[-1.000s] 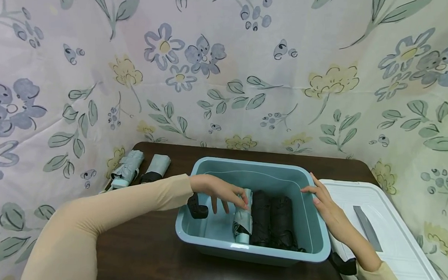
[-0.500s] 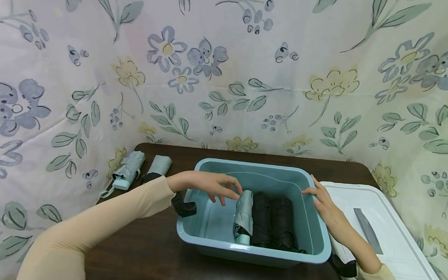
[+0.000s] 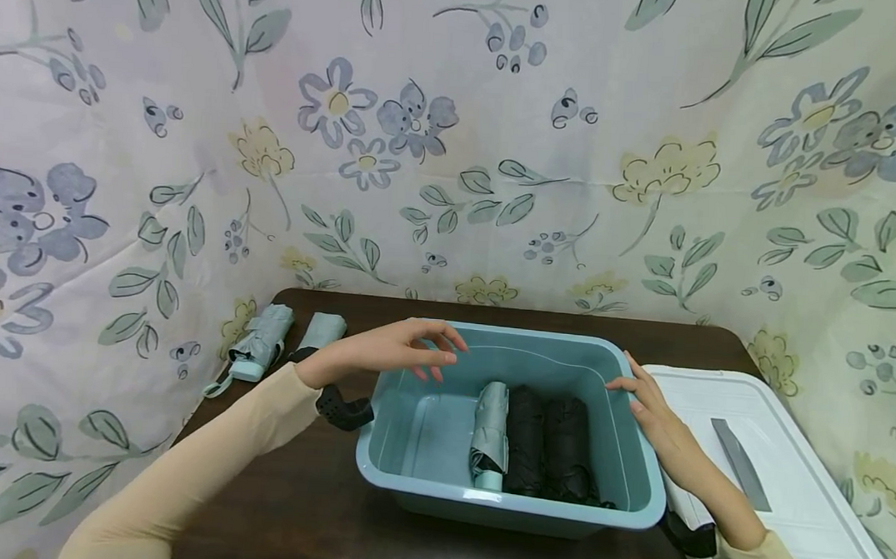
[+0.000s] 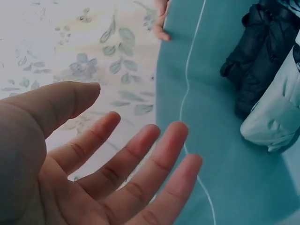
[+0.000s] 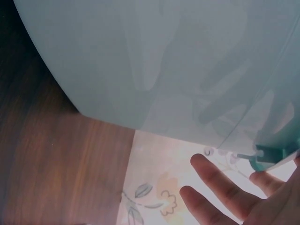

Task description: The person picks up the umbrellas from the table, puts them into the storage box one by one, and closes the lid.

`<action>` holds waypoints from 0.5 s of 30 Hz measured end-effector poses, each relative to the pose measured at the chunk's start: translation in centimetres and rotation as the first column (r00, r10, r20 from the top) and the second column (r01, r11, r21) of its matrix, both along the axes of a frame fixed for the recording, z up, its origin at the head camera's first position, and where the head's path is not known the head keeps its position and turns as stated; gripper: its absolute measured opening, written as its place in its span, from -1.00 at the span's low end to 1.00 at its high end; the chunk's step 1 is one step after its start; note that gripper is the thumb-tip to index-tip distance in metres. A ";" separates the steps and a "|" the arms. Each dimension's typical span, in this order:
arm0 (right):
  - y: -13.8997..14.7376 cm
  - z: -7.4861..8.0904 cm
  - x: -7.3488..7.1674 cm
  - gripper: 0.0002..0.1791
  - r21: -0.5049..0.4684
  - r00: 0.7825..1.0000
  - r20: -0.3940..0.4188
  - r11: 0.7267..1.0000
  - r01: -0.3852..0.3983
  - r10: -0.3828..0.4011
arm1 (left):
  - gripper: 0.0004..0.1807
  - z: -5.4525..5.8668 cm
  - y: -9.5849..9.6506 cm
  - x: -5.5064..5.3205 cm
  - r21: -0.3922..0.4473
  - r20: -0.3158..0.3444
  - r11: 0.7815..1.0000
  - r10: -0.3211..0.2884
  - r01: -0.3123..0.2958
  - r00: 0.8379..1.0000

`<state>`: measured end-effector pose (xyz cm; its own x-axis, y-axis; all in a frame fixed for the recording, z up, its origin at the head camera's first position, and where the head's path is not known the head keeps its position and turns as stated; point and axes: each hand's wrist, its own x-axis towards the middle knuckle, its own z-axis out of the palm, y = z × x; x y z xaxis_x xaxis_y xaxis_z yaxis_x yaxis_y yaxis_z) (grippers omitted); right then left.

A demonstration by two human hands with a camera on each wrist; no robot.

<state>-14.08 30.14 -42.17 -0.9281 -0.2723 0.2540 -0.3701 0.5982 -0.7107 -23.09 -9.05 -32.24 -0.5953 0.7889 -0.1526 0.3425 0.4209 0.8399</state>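
A blue plastic storage bin stands on the table. Inside it a pale blue folded umbrella lies alongside two black folded umbrellas. My left hand hovers over the bin's back left part, fingers loosely spread and holding nothing. In the left wrist view its palm and fingertips show against the bin's inner wall. At the right rim, my right hand rests with fairly straight fingers on the edge. The right wrist view shows those fingers beside the bin's outer wall.
Two more pale blue folded umbrellas lie at the table's back left, one partly behind my left wrist. To the right of the bin is a white lid with a grey strip. A floral cloth hangs behind the dark wooden table.
My left hand has drawn away from the pale blue umbrella in the bin, moving up and to the left. My right hand has stayed on the rim.
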 end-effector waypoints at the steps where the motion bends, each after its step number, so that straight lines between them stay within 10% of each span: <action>1: 0.0 0.0 0.0 -0.63 -0.003 1.000 0.002 1.000 0.000 0.000 | -0.67 0.0 -0.2 0.0 0.011 -0.010 1.000 0.011 -0.010 1.000; 15: -0.2 0.2 0.1 -0.64 -0.024 1.000 0.009 1.000 -0.005 0.005 | -0.72 -0.8 -3.2 -0.3 0.285 -0.089 0.957 0.078 -0.049 0.993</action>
